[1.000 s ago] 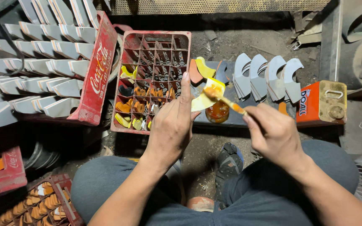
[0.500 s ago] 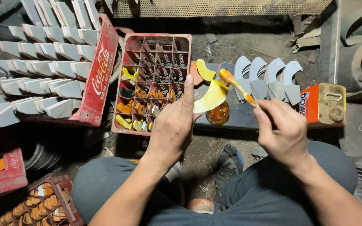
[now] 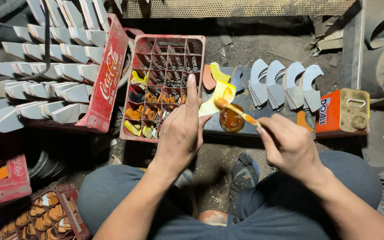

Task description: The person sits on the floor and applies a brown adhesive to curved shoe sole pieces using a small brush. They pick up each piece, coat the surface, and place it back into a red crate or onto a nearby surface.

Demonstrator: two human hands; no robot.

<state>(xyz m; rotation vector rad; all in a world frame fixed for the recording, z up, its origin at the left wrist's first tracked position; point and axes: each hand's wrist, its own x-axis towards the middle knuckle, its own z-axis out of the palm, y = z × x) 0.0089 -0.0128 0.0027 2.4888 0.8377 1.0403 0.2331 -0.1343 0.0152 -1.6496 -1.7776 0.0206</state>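
Both hands meet over the lap: the left hand [image 3: 181, 133] pinches a curved yellow piece [image 3: 216, 97] between thumb and fingers, while the right hand [image 3: 290, 144] is closed around a small brush [image 3: 236, 111] whose tip touches that piece. Just beyond them sits a jar of amber glue [image 3: 231, 120]; a red divided crate [image 3: 163, 84] stands ahead of the left hand.

Dim shop, light from abt 12 o'clock overhead. Deep shadow at 7–9 o'clock and top edge. Centre sharp, edges slightly stretched.
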